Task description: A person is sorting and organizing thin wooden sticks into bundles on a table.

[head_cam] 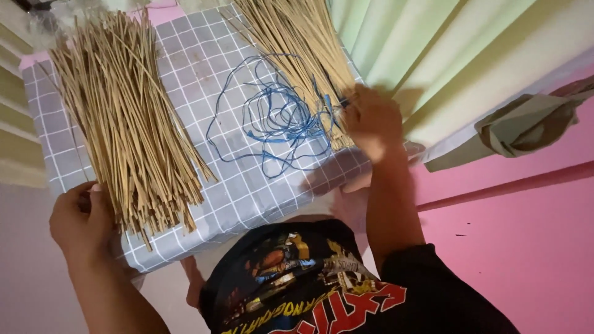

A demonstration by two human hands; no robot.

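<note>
Reaching right hand (371, 120) (blurred) over sticks (303, 55)

Tangled cord (278, 120) lies between two stick bundles (130, 124) on the table (204, 55).

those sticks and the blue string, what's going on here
A person sits over a grey checked surface that carries two piles of thin tan sticks. The left hand rests at the near end of the left stick pile. The right hand is at the near end of the right stick pile, where a loose tangle of blue string meets it; motion blur hides what its fingers hold. The string sprawls between the piles.
</note>
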